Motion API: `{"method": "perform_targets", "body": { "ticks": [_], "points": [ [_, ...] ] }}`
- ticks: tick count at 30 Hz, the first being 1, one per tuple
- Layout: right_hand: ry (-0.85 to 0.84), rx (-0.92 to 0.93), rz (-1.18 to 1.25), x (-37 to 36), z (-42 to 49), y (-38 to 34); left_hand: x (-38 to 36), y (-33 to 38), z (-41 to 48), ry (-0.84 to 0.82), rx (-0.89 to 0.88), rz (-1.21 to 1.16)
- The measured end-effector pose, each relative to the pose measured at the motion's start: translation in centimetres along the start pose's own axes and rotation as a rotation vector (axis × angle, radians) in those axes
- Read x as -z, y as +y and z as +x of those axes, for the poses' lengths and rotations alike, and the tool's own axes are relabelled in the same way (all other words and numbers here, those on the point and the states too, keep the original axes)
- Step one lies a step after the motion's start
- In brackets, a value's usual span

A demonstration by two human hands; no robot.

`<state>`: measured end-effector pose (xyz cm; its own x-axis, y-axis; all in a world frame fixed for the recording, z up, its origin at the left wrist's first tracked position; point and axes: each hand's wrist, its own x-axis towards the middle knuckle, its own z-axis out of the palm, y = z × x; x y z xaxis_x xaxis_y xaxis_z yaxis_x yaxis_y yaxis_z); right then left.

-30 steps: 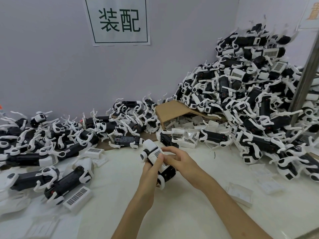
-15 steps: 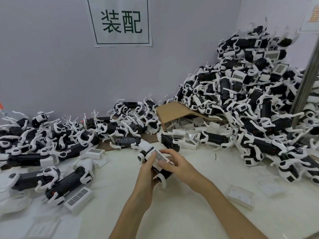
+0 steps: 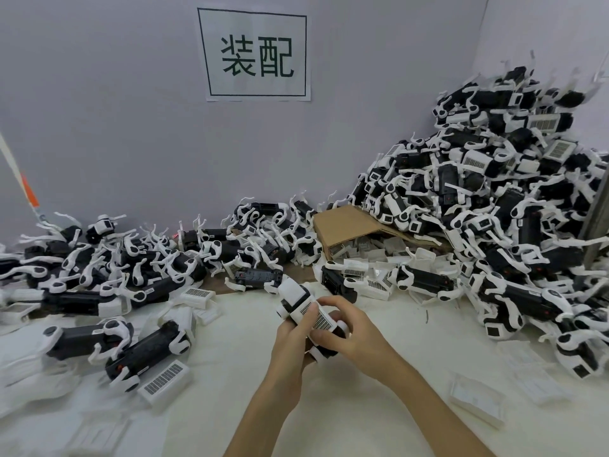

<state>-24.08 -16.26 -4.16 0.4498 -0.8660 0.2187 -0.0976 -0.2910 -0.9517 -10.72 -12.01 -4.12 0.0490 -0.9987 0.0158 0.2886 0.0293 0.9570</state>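
Both hands (image 3: 329,341) grip the toy robot dog (image 3: 304,308), hiding its underside.

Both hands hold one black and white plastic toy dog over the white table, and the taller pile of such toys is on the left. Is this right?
Not quite. The head view shows the taller pile on the right. The left hand and right hand do hold one black and white plastic toy dog over the white table.
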Motion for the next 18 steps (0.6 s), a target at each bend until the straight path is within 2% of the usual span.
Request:
{"method": "perform_targets", "body": {
  "ticks": [11, 18],
  "points": [
    [0.027, 0.039, 0.005, -0.24, -0.17, -0.07, -0.39, 0.21, -0.18, 0.044, -0.028, 0.006],
    [-0.020, -0.005, -0.050, -0.55, 0.07, 0.25, -0.55, 0.29, -0.29, 0.163, 0.050, -0.140]
  ]
}}
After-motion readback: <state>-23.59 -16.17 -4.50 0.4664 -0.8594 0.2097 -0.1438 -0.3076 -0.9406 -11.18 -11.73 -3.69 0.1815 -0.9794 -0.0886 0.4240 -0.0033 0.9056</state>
